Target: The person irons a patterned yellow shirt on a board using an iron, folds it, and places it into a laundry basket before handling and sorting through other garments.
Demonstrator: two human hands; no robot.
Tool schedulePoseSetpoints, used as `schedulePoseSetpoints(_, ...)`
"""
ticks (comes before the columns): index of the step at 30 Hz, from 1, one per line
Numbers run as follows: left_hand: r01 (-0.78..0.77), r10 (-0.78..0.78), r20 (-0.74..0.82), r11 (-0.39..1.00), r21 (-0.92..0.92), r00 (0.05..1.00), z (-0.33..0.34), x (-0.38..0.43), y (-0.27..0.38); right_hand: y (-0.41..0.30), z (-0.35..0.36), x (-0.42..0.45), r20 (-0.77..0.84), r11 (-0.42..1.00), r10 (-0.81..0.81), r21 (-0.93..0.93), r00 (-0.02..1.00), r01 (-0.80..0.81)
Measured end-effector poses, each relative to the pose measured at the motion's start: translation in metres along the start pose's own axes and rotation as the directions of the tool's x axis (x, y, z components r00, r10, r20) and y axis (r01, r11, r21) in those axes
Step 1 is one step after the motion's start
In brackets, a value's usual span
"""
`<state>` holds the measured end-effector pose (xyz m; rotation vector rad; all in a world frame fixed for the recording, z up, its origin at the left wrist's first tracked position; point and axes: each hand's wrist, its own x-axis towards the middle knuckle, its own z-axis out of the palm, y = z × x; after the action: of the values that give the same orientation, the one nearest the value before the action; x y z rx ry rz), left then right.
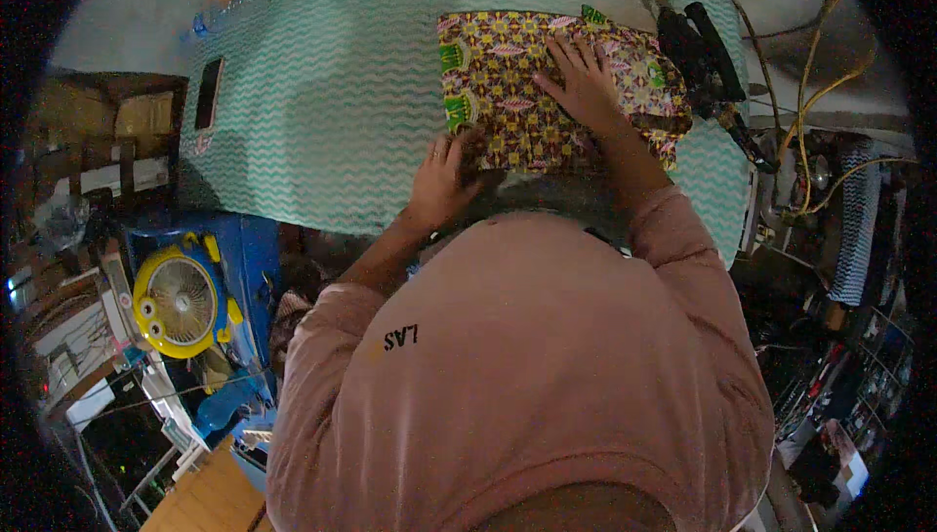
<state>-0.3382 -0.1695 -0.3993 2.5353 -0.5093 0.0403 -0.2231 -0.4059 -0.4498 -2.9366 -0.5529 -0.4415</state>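
A patterned cloth (505, 78) in brown, yellow and green lies folded on a table cover (329, 107) with green zigzag stripes. My right hand (583, 82) rests palm down on the cloth's upper right part, with fingers spread. At the cloth's lower left corner is my left hand (444, 177); its fingertips touch or nearly touch the near edge, and shadow hides whether they pinch it. The right end of the cloth is rounded and rumpled, with a small green piece at its top edge.
A dark tool with a black handle (714, 49), its kind unclear, lies right of the cloth beside a hanging yellowish cable (805, 115). A smartphone (208, 94) lies at the table's left. Below left stands a yellow and blue fan (181, 303).
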Motion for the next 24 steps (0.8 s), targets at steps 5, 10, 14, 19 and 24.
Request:
schedulePoseSetpoints(5,0.131,-0.129,-0.047,0.991,0.039,0.991,0.012,-0.005,-0.015,-0.002,0.003,0.0,0.029,1.0,0.025,0.001,0.999,-0.025)
schedulePoseSetpoints(10,-0.076,0.033,0.142,0.947,0.312,0.989,0.005,-0.015,-0.04,0.0,0.002,0.0,0.035,1.0,0.004,0.02,0.999,-0.004)
schedulePoseSetpoints(14,0.322,-0.202,0.275,0.789,-0.524,0.94,-0.012,-0.014,-0.035,-0.003,-0.002,-0.001,0.065,0.999,0.03,0.039,0.997,-0.032)
schedulePoseSetpoints(19,0.499,-0.11,0.531,-0.228,-0.836,0.84,-0.026,0.003,-0.016,-0.06,-0.024,0.038,-0.061,0.988,0.151,0.047,0.987,-0.148)
schedulePoseSetpoints(24,0.299,-0.199,0.224,0.563,-0.771,0.954,-0.023,0.02,-0.005,-0.129,-0.071,0.088,0.448,0.988,0.055,0.105,0.893,-0.114)
